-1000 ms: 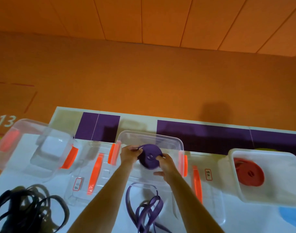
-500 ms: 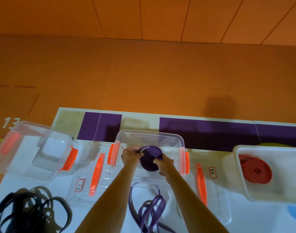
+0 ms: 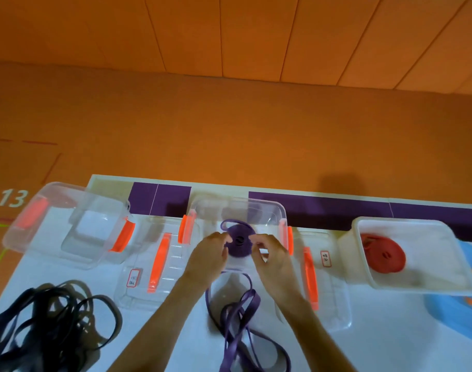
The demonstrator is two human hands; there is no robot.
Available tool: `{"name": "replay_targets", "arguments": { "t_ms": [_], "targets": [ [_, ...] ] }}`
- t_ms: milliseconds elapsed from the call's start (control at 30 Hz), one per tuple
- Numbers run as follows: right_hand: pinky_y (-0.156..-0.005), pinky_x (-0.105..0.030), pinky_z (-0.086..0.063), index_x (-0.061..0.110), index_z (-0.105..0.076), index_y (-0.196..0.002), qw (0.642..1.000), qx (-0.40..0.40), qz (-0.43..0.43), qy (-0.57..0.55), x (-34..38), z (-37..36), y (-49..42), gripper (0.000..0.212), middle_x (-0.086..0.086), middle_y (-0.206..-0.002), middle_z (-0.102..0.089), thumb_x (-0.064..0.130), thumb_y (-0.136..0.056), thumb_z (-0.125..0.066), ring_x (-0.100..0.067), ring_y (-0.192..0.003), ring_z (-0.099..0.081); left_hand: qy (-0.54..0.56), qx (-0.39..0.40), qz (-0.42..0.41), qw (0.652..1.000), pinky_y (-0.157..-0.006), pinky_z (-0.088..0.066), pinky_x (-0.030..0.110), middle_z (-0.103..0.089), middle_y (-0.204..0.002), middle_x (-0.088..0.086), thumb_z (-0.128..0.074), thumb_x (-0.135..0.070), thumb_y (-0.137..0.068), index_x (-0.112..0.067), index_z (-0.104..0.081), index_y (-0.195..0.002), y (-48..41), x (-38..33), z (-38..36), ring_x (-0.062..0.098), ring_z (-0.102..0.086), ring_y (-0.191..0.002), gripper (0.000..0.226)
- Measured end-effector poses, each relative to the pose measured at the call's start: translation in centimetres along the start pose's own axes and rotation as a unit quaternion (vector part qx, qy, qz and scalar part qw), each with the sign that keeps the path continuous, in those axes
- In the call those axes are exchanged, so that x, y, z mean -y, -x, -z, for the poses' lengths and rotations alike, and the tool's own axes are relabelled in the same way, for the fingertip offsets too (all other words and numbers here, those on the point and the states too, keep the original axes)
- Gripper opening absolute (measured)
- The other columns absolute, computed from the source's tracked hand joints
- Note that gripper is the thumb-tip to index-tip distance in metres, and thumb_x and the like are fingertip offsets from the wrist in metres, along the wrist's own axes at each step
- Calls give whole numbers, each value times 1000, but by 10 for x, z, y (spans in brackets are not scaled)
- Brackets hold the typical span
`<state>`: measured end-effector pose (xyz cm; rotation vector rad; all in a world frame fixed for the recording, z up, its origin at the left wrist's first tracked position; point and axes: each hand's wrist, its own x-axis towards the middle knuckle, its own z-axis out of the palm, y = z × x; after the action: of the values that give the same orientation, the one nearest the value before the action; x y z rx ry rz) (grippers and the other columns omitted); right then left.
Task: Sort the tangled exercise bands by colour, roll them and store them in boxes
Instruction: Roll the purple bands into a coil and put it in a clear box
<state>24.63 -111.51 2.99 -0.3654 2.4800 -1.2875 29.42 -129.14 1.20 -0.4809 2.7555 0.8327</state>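
Observation:
A rolled purple band (image 3: 240, 241) lies flat inside the middle clear box (image 3: 267, 210), with a loose end looping at its far left. My left hand (image 3: 209, 255) touches the roll's left edge with its fingertips. My right hand (image 3: 271, 255) hovers at the roll's right edge, fingers loosely curled and holding nothing that I can see. Loose purple bands (image 3: 237, 312) lie tangled on the table in front of the box, between my forearms. A red roll (image 3: 385, 255) sits in the white box (image 3: 406, 224) on the right. A black tangle (image 3: 49, 326) fills the near left.
An empty clear box (image 3: 68, 224) with orange latches stands tilted at the far left. Two clear lids (image 3: 173, 261) (image 3: 334, 288) with orange handles lie flat either side of the middle box. A blue object (image 3: 460, 312) sits at the right edge. The table's far edge carries a purple strip (image 3: 323, 210).
The purple roll went down from my grip into the middle box and now lies flat. Both hands have loosened and drawn back slightly towards me.

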Motion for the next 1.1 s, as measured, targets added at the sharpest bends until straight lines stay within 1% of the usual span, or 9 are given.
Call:
{"name": "replay_targets", "arguments": {
  "t_ms": [167,333,467,533,667,767,833,967,1100],
  "targets": [
    [-81,-18,-49,24,-71,-104,987,-12,99,127,-9,15,76,16,13,-102,-69,12,-99,-61,-4,-88,-63,-134,-47,-57,988,-85,-56,42,-70,-111,3,-54,-13,-101,-19,-69,-120,86,-10,0,29,-68,-105,25],
    [-74,-27,-53,28,-61,-97,977,117,-31,176,-52,-7,136,5,10,-93,-65,28,-101,-59,-11,-84,-64,-120,-42,-12,992,-92,-52,30,-71,-121,-4,-46,-22,-108,-26,-66,-128,165,8,-29,18,-67,-110,28],
    [-78,-22,-48,30,-55,-118,942,202,-114,244,-87,-41,169,48,7,-109,-63,57,-83,-74,-14,-98,-65,-96,-3,48,994,-98,-52,29,-68,-129,-5,-42,-26,-111,-27,-61,-134,215,28,-54,16,-66,-117,30],
    [-87,-25,-53,27,-54,-125,929,218,-108,277,-102,-54,183,52,5,-114,-65,52,-85,-77,-13,-102,-65,-87,30,67,993,-100,-53,33,-67,-132,-3,-43,-27,-110,-25,-58,-137,231,35,-64,19,-65,-120,31],
    [-82,-18,-56,16,-68,-99,959,167,-107,203,-112,-57,200,7,0,-96,-72,22,-98,-71,-18,-91,-71,5,101,96,990,-109,-50,35,-62,-142,1,-54,-35,-108,-23,-46,-151,250,45,-89,22,-62,-129,46],
    [-67,-11,-48,24,-66,-95,969,152,-98,166,-100,-44,207,7,10,-87,-68,29,-98,-70,-5,-78,-66,118,146,133,973,-115,-47,33,-57,-151,0,-70,-47,-99,-23,-39,-156,252,41,-115,23,-59,-136,69],
    [-72,-15,-52,25,-68,-95,976,139,-101,135,-95,-32,211,8,11,-86,-69,33,-96,-72,-6,-79,-67,171,163,155,959,-114,-49,38,-60,-148,2,-76,-43,-95,-21,-38,-157,253,32,-135,24,-61,-133,76],
    [-81,-23,-58,22,-74,-107,982,130,-119,62,-99,-11,220,17,6,-96,-75,32,-93,-76,-11,-88,-71,109,135,166,971,-109,-52,34,-68,-136,0,-60,-48,-105,-22,-54,-140,255,24,-164,22,-69,-122,44],
    [-87,-25,-57,26,-66,-123,979,128,-157,-29,-109,1,227,33,5,-108,-75,42,-95,-73,-11,-95,-73,233,55,214,947,-78,-58,21,-74,-106,5,-62,-38,-106,-18,-62,-107,248,35,-155,12,-69,-80,20]
  ]
}}
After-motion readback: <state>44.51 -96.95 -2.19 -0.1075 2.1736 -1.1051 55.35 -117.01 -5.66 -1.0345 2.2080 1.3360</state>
